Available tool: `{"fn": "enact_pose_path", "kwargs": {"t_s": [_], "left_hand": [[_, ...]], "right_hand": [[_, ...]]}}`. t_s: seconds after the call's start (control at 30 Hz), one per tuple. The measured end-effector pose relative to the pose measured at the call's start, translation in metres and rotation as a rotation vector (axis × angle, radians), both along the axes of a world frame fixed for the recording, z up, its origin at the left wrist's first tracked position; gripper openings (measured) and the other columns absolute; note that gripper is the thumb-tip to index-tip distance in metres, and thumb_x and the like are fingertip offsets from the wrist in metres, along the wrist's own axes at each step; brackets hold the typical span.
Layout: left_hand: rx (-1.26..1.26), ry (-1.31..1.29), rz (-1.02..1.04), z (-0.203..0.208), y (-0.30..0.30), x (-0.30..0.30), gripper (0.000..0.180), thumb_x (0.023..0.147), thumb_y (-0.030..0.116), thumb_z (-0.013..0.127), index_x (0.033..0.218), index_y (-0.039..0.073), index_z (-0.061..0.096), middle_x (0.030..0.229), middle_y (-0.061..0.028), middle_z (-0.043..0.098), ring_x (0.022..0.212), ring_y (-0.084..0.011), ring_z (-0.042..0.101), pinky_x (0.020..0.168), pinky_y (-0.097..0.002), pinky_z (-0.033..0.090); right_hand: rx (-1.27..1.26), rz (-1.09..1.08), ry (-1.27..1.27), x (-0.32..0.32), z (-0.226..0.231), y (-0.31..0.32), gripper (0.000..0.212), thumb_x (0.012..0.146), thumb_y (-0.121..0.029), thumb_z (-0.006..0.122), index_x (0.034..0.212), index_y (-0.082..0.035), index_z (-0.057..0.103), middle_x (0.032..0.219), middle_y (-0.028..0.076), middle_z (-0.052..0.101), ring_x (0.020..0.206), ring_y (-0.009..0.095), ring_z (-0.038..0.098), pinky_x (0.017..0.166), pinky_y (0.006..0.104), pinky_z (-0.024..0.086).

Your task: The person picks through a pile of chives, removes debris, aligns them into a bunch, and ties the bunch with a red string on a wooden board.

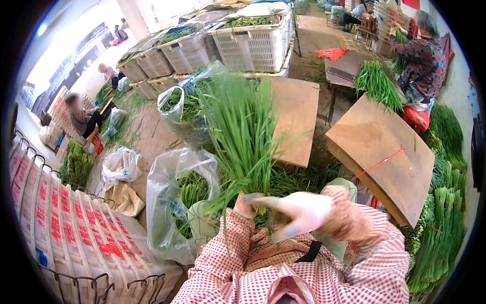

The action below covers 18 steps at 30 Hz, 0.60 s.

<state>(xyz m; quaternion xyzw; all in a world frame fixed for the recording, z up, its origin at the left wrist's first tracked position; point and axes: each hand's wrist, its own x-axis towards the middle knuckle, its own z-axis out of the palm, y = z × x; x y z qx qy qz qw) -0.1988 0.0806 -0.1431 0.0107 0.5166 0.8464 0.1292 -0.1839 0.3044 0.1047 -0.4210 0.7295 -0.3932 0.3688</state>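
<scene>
A large bunch of long, flat green leaves like garlic chives [243, 131] stands upright in front of me, its tips smeared by motion. My left hand [244, 206] is gloved and closed around the stalks at its lower end. Close to those stalks is my right hand [304, 212], in a pale glove and somewhat blurred. Its fingers stretch toward the left hand and stand apart, with no object visible between them. Whether the fingertips touch the stalks I cannot tell. More loose greens [298, 180] lie low beyond my hands, partly hidden by the bunch.
A clear plastic bag of greens [174, 202] stands at my left, beside a wire-rimmed white container [96, 228]. Ahead are a brown board [296, 119] and stacked white crates [250, 48]. A board with a red tie [385, 147] and tied bundles [440, 228] are right. Other people sit working farther off.
</scene>
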Motion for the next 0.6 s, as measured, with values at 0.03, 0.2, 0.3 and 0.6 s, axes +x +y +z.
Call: {"fn": "enact_pose_path", "kwargs": {"t_s": [0.03,0.2,0.3,0.6], "left_hand": [[0.007,0.060,-0.013,-0.004,-0.017,0.003,0.038,0.076,0.010,0.065,0.111,-0.002,0.056,0.100,-0.0128,0.062,0.076,-0.0225,0.062,0.067,-0.0332,0.052],[0.349,0.029,-0.281,0.055,0.006,0.026,0.049,0.071,0.011,0.076,0.113,0.000,0.055,0.091,-0.0094,0.061,0.070,-0.0212,0.057,0.057,-0.0339,0.046],[0.241,0.106,-0.440,0.056,0.004,0.030,0.050,0.075,0.012,0.076,0.118,0.000,0.053,0.088,-0.0086,0.061,0.070,-0.0196,0.057,0.057,-0.0325,0.046],[-0.451,-0.050,-0.120,0.086,0.000,0.056,0.040,0.081,0.022,0.069,0.118,0.009,0.062,0.113,-0.0064,0.066,0.104,-0.0258,0.060,0.093,-0.0416,0.047]], "right_hand": [[-0.055,-0.091,-0.027,-0.005,-0.004,0.020,0.076,0.077,-0.034,0.073,0.137,-0.004,0.038,0.095,0.015,0.066,0.090,0.026,0.063,0.081,0.0355,0.050],[-0.277,-0.858,-0.458,-0.065,-0.078,0.138,0.074,0.080,-0.026,0.073,0.140,-0.003,0.036,0.108,0.015,0.062,0.098,0.026,0.062,0.085,0.0397,0.050],[-0.455,-0.598,-0.420,-0.085,-0.119,0.126,0.113,0.067,-0.047,0.080,0.147,-0.004,0.014,0.148,0.023,0.026,0.137,0.032,0.028,0.111,0.0460,0.028],[-0.891,-0.535,0.164,-0.102,-0.212,0.012,0.067,0.088,-0.046,0.062,0.136,-0.003,0.043,0.126,0.011,0.054,0.098,0.019,0.060,0.081,0.0323,0.049]]}}
